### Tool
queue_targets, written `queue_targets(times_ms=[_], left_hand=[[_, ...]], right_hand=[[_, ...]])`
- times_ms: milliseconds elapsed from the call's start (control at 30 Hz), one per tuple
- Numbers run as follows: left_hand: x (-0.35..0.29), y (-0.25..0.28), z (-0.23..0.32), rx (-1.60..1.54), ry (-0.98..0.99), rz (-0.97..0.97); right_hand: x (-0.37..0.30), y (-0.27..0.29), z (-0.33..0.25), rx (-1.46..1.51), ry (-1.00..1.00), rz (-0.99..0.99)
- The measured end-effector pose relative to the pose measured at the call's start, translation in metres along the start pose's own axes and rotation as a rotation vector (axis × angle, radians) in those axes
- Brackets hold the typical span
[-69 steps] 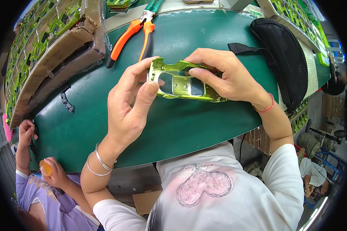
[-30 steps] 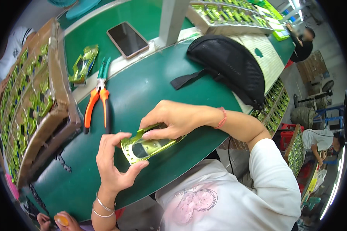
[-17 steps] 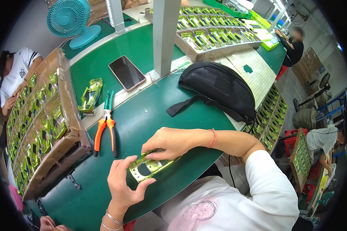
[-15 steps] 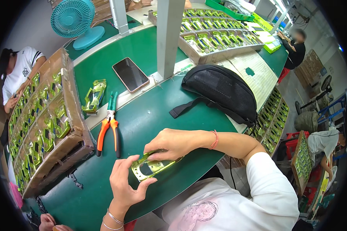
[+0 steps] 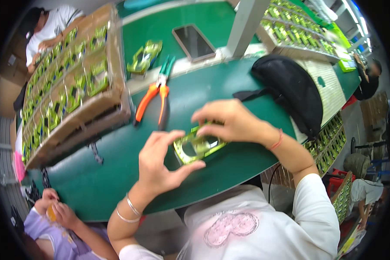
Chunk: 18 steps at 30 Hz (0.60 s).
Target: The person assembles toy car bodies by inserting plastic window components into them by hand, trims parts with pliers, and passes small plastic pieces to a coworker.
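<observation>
A shiny lime-green frame point(image 5: 187, 157) with a rounded opening lies low over the green worktable in front of me. My left hand point(image 5: 160, 162) grips its left end, thumb below and fingers above. From the upper right, my right hand point(image 5: 234, 121) bends over it, thumb and fingers closed on its far edge. The fingertips and part of the frame are blurred. Beyond my hands lie pliers point(image 5: 164, 93) with orange and black handles and green-coated jaws. Another green frame piece point(image 5: 145, 57) rests farther back, left of a dark phone point(image 5: 194, 42).
A cardboard tray point(image 5: 123, 97) of green parts stands at left, with another tray point(image 5: 290, 50) at back right. A black mesh bag point(image 5: 290, 89) lies near a grey post point(image 5: 247, 26). Someone in purple point(image 5: 60, 229) sits at lower left; others work farther off.
The whole view has shifted, so the table's things sit higher and farther right. The person in purple now shows more. Both my hands stay on the green frame.
</observation>
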<state>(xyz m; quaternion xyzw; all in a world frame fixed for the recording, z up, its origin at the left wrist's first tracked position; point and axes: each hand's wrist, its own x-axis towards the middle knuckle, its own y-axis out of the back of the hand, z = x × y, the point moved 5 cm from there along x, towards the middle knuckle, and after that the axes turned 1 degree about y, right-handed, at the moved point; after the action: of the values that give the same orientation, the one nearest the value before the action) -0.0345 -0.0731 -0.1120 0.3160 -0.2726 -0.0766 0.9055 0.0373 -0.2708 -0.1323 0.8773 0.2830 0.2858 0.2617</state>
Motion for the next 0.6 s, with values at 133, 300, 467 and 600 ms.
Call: queue_targets(times_ms=[133,300,467,600], left_hand=[[-0.004,0.003,-0.011,0.044,0.027,0.026],[0.004,-0.001,-0.015,0.142,-0.052,0.041],[-0.021,0.012,0.003,0.164,0.091,-0.05],[-0.083,0.053,0.005,0.388,0.253,0.043]], right_hand=[[0.013,0.023,-0.006,-0.048,0.111,-0.033],[0.004,0.016,-0.012,-0.121,0.274,-0.138],[-0.009,0.0,-0.016,-0.277,0.376,-0.177],[-0.008,-0.003,-0.018,-0.212,0.319,-0.208]])
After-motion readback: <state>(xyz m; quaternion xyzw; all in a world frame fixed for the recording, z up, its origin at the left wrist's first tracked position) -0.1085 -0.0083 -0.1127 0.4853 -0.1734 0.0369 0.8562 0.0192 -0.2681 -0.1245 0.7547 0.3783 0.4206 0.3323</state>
